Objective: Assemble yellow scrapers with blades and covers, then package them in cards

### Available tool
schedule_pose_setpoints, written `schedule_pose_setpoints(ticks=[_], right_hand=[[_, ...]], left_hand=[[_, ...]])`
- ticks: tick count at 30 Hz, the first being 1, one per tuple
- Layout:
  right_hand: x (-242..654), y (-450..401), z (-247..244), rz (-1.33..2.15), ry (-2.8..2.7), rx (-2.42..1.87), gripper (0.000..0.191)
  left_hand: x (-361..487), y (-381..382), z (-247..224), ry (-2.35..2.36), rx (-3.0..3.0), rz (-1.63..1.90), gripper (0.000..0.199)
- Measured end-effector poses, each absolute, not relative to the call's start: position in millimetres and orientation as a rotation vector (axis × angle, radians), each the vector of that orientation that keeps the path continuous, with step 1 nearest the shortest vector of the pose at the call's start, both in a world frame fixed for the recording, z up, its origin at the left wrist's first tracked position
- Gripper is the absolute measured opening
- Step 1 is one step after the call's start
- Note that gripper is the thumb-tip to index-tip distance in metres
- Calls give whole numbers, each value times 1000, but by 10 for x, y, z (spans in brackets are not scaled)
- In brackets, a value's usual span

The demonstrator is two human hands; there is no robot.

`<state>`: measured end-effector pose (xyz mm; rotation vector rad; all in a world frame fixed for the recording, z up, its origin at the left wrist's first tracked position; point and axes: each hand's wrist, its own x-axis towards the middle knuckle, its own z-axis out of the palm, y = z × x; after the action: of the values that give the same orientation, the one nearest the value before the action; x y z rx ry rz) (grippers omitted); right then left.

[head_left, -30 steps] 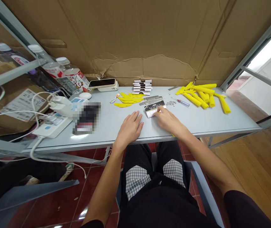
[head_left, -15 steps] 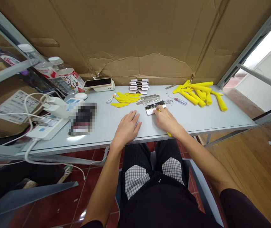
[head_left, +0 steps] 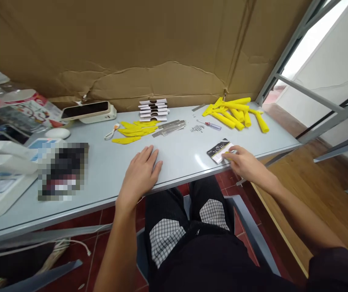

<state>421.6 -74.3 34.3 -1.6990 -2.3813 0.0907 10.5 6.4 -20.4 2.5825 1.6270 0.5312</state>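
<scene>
My right hand [head_left: 244, 163] is closed around the yellow handle of a scraper [head_left: 228, 154] near the table's front edge. A black-and-white card sleeve [head_left: 218, 150] covers the scraper's head, hiding the blade. My left hand [head_left: 141, 170] lies flat on the tabletop, fingers stretched, holding nothing. Beyond it are yellow flat pieces [head_left: 132, 130] and a stack of metal blades [head_left: 170, 127]. Small screws [head_left: 197, 128] lie in a loose pile beside a screwdriver [head_left: 212, 125] with a clear handle. Several yellow handles [head_left: 237, 115] are heaped at the back right.
Folded white card sleeves [head_left: 153, 110] are stacked by the cardboard wall [head_left: 149, 48]. On the left lie a phone on a white device [head_left: 97, 115], a white mouse [head_left: 57, 133], a blurred dark object [head_left: 65, 168], a power strip [head_left: 6, 190] and a bottle [head_left: 27, 103].
My right hand has carried the sleeved scraper to the right and nearer the front edge, away from the screws. My left hand still rests flat. The view has turned right.
</scene>
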Motion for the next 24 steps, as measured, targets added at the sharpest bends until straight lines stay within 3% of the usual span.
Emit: schedule_pose_setpoints(ticks=[5,10,14,18,24], right_hand=[[5318,-843,698,-142,-2080,-2073,45],[6209,-158,1053,-312,-1689,-2469,46],[6598,604,904,-218,-1543,-2611,40],[6764,1207,698,-222,-1394,-2665,48],[6889,1630,603,-351,-1249,-2629,50]], left_hand=[[73,64,-228,1608,2596,578,66],[46,66,-253,1609,2583,616,68],[34,58,-239,1605,2584,600,70],[23,39,-225,1608,2566,602,68],[14,12,-218,1631,2547,596,67]])
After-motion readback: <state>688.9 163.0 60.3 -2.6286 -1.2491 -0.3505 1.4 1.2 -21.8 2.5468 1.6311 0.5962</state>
